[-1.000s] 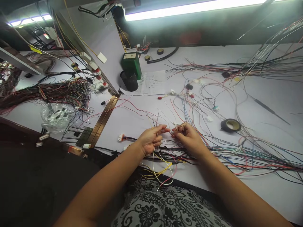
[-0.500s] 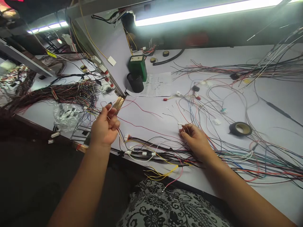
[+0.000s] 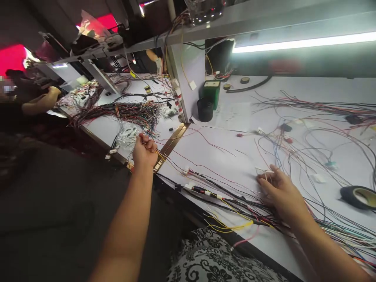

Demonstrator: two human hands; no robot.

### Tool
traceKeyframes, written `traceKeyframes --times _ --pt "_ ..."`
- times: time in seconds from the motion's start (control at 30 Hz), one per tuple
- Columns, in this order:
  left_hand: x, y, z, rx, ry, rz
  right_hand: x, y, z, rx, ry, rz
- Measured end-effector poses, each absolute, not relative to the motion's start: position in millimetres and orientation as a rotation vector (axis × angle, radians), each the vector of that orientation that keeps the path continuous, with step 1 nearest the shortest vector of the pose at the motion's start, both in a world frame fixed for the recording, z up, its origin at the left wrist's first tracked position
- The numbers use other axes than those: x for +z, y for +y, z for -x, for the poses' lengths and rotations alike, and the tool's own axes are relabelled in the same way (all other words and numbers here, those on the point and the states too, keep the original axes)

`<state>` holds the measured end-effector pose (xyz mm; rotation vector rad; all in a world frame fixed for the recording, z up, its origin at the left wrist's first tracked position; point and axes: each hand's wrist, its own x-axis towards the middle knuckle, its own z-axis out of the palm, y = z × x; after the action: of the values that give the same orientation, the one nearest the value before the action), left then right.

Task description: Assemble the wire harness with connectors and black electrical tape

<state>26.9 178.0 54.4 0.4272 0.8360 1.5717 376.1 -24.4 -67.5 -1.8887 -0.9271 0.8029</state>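
My left hand [image 3: 145,150] is closed around thin wires, near the gold-coloured strip [image 3: 172,147] between two white table sections. From it, yellow and dark wires [image 3: 170,158] run right toward the harness along the table's front edge. My right hand [image 3: 280,186] is pinched on thin white wires [image 3: 262,170] above the right table section; their ends are blurred. Between my hands lie loose red wires [image 3: 216,145] and a black-sleeved harness with white connectors [image 3: 219,197]. Yellow wires [image 3: 232,228] fan out at the front edge.
A black cup [image 3: 205,110] and a green box [image 3: 214,94] stand by the upright divider [image 3: 190,62]. Black tape [image 3: 358,197] lies at the right. A wire bundle [image 3: 123,111] and plastic bag [image 3: 127,135] lie left. Another person's arm [image 3: 41,102] shows far left.
The view has swung left, bringing another person's arm into sight. My left hand, still on wires, has moved left past the gold-coloured strip. My right hand still pinches the white wires.
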Motion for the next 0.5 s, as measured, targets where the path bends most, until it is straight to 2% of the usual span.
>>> traceKeyframes --times 0.17,0.27,0.33,0.4,0.5 --pt "72 139 -52 1.361 0.76 -0.86 -55 -23 -381 0.92 -0.863 1.833" --pt "86 113 -72 1.083 0.702 -1.01 -26 -20 -378 0.601 -1.153 1.991" --pt "90 97 -86 0.898 0.67 -1.077 3 -18 -367 0.457 -1.377 1.949" --pt "92 80 -100 0.669 0.634 -1.128 37 -17 -347 0.693 -1.506 1.739" --pt "92 55 -118 0.421 0.658 -1.146 77 -17 -312 1.094 -1.582 1.181"
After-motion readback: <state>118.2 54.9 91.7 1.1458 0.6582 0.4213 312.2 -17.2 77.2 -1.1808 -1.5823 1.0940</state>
